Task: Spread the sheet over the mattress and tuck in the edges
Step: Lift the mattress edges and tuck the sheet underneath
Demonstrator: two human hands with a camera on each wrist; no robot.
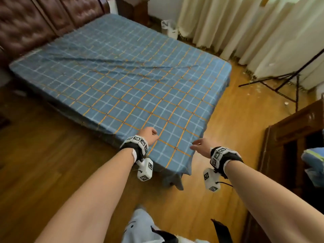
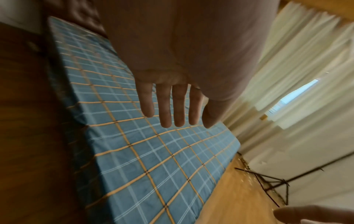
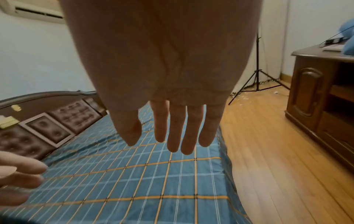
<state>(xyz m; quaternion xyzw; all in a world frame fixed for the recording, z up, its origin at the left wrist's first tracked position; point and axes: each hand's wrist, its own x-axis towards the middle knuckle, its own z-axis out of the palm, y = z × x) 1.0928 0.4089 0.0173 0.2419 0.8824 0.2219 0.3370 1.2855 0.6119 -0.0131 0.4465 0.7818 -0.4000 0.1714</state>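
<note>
A blue plaid sheet (image 1: 122, 85) with orange and white lines lies spread over the mattress, with long diagonal wrinkles across its middle. At the near corner its loose edge (image 1: 175, 179) hangs toward the floor. My left hand (image 1: 149, 135) hovers over that corner, and the left wrist view shows its fingers (image 2: 166, 109) straight and holding nothing above the sheet (image 2: 153, 159). My right hand (image 1: 199, 145) is just off the sheet's right edge, its fingers (image 3: 174, 133) spread and empty over the sheet (image 3: 134, 174).
A padded brown headboard (image 1: 26, 23) stands at the far end. Cream curtains (image 1: 245, 23) and a black tripod stand (image 1: 284, 81) are at the right. A wooden cabinet (image 1: 298, 128) with blue bedding (image 1: 313, 160) is near my right arm. Wooden floor (image 1: 52, 155) surrounds the bed.
</note>
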